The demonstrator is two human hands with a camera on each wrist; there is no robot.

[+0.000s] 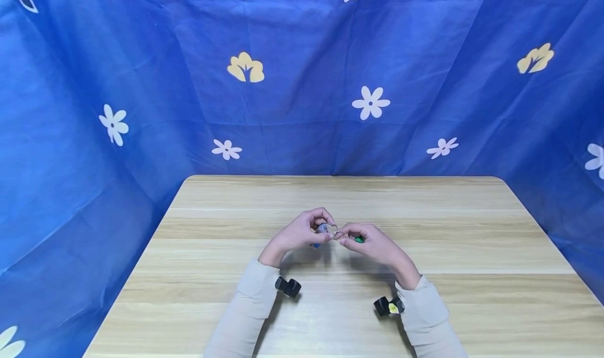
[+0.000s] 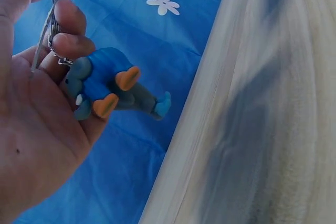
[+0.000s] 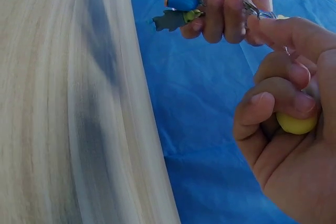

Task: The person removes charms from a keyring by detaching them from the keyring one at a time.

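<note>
Both hands meet above the middle of the table. My left hand (image 1: 298,233) pinches a metal key ring (image 1: 333,228) between thumb and fingers. From it hangs a small blue and grey animal figurine (image 2: 107,72) with orange feet, lying against the palm on a short chain. In the right wrist view a dark green charm (image 3: 173,20) hangs beside it. My right hand (image 1: 370,242) has thumb and index fingertip at the ring's right side. Its other fingers curl over a rounded yellow charm (image 3: 296,124), mostly hidden; a green bit (image 1: 359,239) shows below the fingers in the head view.
The light wooden table (image 1: 226,201) has rounded far corners. A blue cloth (image 1: 302,85) with white flowers and yellow tree shapes hangs behind it and along both sides. Small black devices (image 1: 289,287) sit at both wrists, over the sleeves.
</note>
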